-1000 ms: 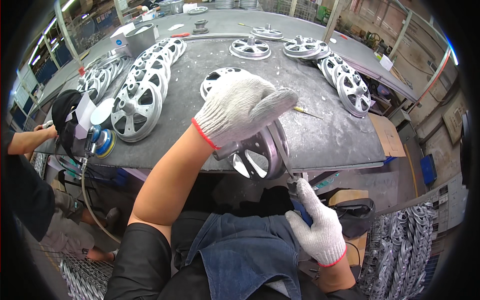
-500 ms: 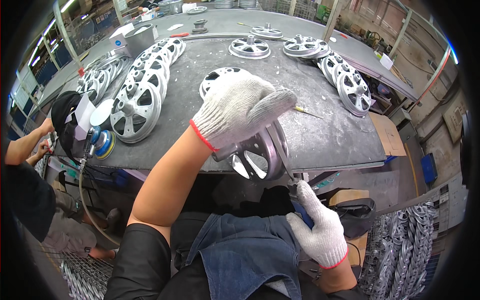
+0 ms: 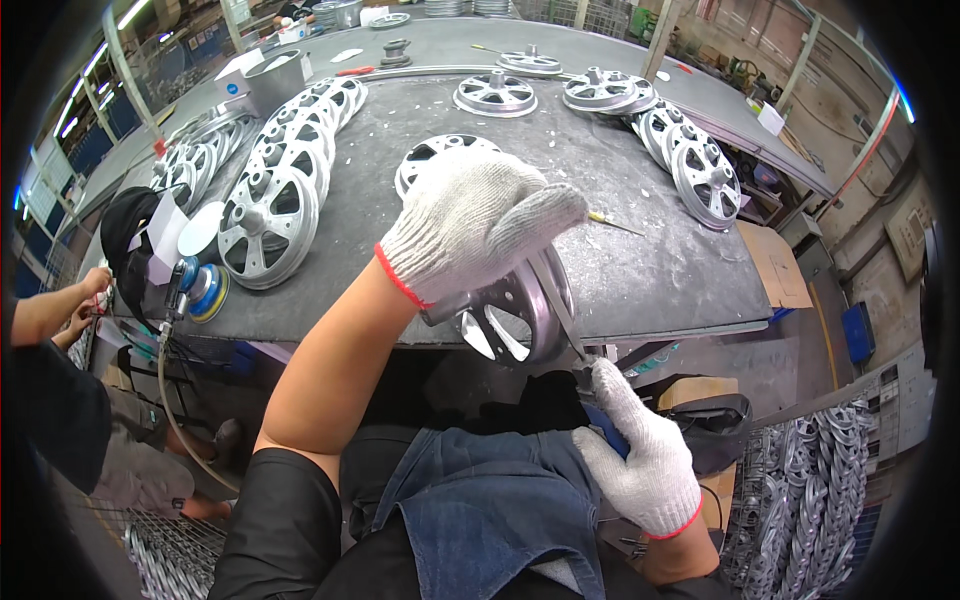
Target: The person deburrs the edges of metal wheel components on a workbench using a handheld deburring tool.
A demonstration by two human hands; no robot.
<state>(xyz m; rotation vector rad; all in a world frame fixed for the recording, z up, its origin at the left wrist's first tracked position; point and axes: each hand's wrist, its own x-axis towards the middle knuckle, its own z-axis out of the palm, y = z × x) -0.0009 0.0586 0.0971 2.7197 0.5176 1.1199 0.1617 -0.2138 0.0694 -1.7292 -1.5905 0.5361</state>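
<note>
A metal wheel (image 3: pixel 545 335) with a shiny rim stands tilted at the table's front edge, its hub pointing left. Across its rim slants a flat metal file (image 3: pixel 562 305). My left hand (image 3: pixel 480 220), in a white knit glove with a red cuff, is closed around the file's upper end, above the wheel; its fingertips are hidden. Lower right, my gloved right hand (image 3: pixel 645 455) grips the file's lower end, thumb stretched along it. Behind my left hand another spoked wheel (image 3: pixel 425 160) lies flat, and a thin yellow-handled tool (image 3: pixel 612 222) rests to the right.
Rows of silver wheels (image 3: pixel 265 230) lean on the table's left, more wheels (image 3: pixel 705 185) on its right. A blue sander (image 3: pixel 205 290) with a hose sits at the left edge. Beside it a co-worker's arm (image 3: pixel 50 315) reaches in. Stacked metal parts (image 3: pixel 800 490) stand lower right.
Almost nothing differs. My right hand has shifted very slightly to the right and the view has tilted a little; both hands keep their hold on the file.
</note>
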